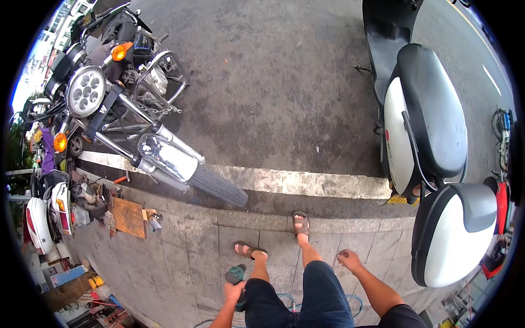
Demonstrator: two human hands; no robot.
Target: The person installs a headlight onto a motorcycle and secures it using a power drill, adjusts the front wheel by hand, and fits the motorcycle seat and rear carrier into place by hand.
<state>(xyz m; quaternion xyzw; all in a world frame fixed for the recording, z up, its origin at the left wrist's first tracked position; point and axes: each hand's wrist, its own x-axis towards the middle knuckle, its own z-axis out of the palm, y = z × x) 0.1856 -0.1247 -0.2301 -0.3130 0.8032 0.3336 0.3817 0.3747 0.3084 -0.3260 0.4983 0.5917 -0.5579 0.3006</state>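
My left hand [234, 292] hangs beside my left leg, its fingers wrapped around a green and black power tool [235, 274] that looks like a cordless drill. Part of that tool is hidden behind the hand and my shorts. Out over the paving to the right of my knee is my right hand [348, 261], fingers curled in and closed; whatever they hold, if anything, is too small to make out. Ahead to the left stands a motorcycle [167, 154] with a round headlight and chrome fender. A white and black scooter [402, 145] with a top box [456, 240] is parked on the right.
A kerb [257, 219] runs between the paved sidewalk [188, 262] and the asphalt road [262, 98]. A rusty metal plate [128, 216] lies at the left among scattered parts. Behind my legs a blue hose [355, 303] loops on the ground. More tools and boxes crowd the lower left.
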